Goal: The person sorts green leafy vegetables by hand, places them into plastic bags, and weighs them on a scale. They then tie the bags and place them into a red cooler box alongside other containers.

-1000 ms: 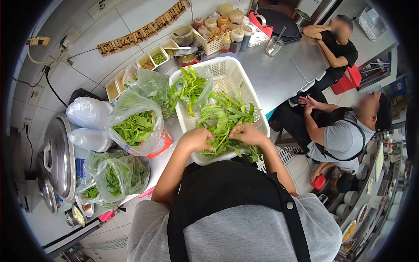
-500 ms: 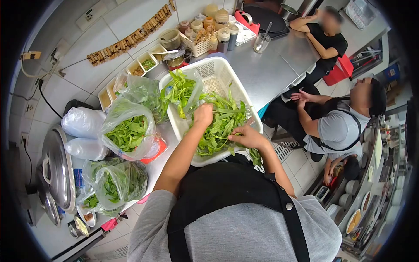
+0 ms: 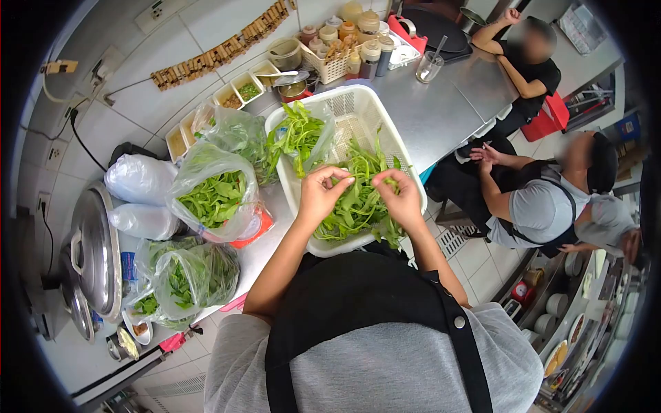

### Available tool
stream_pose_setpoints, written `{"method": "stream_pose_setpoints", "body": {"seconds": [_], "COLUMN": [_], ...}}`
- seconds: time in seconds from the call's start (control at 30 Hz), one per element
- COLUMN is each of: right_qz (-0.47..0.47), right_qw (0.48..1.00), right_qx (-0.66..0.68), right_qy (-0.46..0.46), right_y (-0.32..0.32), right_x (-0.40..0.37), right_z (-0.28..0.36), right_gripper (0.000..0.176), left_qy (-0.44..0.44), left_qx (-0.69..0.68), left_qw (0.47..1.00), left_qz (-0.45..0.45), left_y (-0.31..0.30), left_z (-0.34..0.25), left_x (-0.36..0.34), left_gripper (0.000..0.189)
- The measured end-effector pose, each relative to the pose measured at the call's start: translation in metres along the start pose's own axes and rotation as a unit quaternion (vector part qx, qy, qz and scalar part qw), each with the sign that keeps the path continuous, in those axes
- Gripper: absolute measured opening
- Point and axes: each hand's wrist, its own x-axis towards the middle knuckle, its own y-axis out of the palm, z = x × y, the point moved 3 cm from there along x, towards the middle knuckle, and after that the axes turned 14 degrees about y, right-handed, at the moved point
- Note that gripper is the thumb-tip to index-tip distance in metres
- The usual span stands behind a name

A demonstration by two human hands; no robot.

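Observation:
A white plastic basket [image 3: 391, 124] stands on the steel counter in front of me, with long-stemmed leafy greens [image 3: 354, 219] heaped in its near part. Over the heap, my left hand [image 3: 322, 195] is closed, thumb and fingers pinched on a green stem. Facing it at the same height, my right hand [image 3: 401, 198] is also closed, pinching leafy greens. The fingertips are a small gap apart, and exactly which stem each holds is partly hidden. In the basket's far left corner, a clear plastic bag [image 3: 323, 138] lies beside more greens [image 3: 300, 134].
Left of the basket are open plastic bags of greens [image 3: 213, 199] and large metal lids [image 3: 96, 255]. Sauce bottles [image 3: 370, 55] and a glass [image 3: 428, 67] stand farther back. Two people [image 3: 544, 199] [image 3: 530, 62] sit at the right; another person's grey sleeve [image 3: 606, 219] shows behind them.
My left hand has come up out of the heap, and my right hand has moved up and inward, so both now face each other. The person at the far right has risen from the shelves.

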Motion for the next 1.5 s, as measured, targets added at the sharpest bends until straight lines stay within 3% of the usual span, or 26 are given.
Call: {"method": "stream_pose_setpoints", "body": {"seconds": [0.03,0.07,0.1,0.17,0.33,0.4,0.5,0.6,0.8,0.9,0.93,1.23,1.33,1.43,1.5], "right_qz": [-0.09,-0.1,-0.094,-0.019,0.078,0.114,0.164,0.141,0.116,0.055,0.01,-0.004,-0.095,-0.117,-0.112], "right_qw": [0.994,0.99,0.991,0.997,0.993,0.99,0.965,0.965,0.964,0.964,0.962,0.966,0.938,0.933,0.928], "right_qx": [0.057,0.053,0.051,0.035,-0.013,0.073,0.165,0.184,0.198,0.241,0.257,0.256,0.332,0.341,0.352], "right_qy": [-0.024,-0.08,-0.081,-0.072,-0.089,0.044,0.118,0.126,0.134,0.102,0.087,0.044,0.023,-0.021,-0.044], "right_y": [-0.001,-0.001,-0.001,0.002,0.008,0.008,0.007,0.007,-0.001,-0.012,-0.018,-0.056,-0.071,-0.084,-0.085], "right_x": [0.0,0.0,-0.001,0.0,0.019,0.019,0.025,0.024,0.023,0.02,0.022,0.025,0.021,0.017,0.015], "right_z": [0.003,0.011,0.022,0.038,0.04,0.043,0.031,0.03,0.018,0.016,0.016,-0.001,-0.01,-0.014,-0.015], "right_gripper": [0.021,0.033,0.033,0.03,0.02,0.019,0.021,0.021,0.019,0.019,0.018,0.02,0.02,0.021,0.02], "left_qy": [0.006,-0.021,-0.022,-0.067,-0.11,-0.16,-0.201,-0.248,-0.201,-0.243,-0.243,-0.211,-0.222,-0.21,-0.083], "left_qx": [-0.035,-0.074,-0.072,-0.211,-0.305,-0.293,-0.327,-0.347,-0.353,-0.374,-0.373,-0.398,-0.382,-0.334,-0.311], "left_qw": [0.999,0.997,0.997,0.975,0.946,0.942,0.923,0.903,0.913,0.893,0.894,0.891,0.893,0.914,0.947], "left_qz": [-0.002,0.0,-0.007,0.011,0.026,0.036,0.039,0.051,0.042,0.057,0.056,0.056,0.086,0.092,0.018], "left_y": [-0.001,-0.002,-0.005,-0.005,-0.008,-0.01,-0.012,-0.014,-0.013,-0.018,-0.019,-0.013,-0.013,-0.011,-0.01], "left_z": [-0.001,-0.001,-0.001,0.001,-0.002,-0.006,-0.008,-0.013,-0.01,-0.018,-0.018,-0.012,-0.003,0.001,-0.004], "left_x": [-0.001,-0.003,-0.003,-0.002,0.001,0.003,0.004,0.006,0.012,0.013,0.013,0.011,0.006,0.004,0.007], "left_gripper": [0.012,0.01,0.01,0.01,0.015,0.018,0.022,0.025,0.033,0.038,0.038,0.028,0.027,0.03,0.035]}}
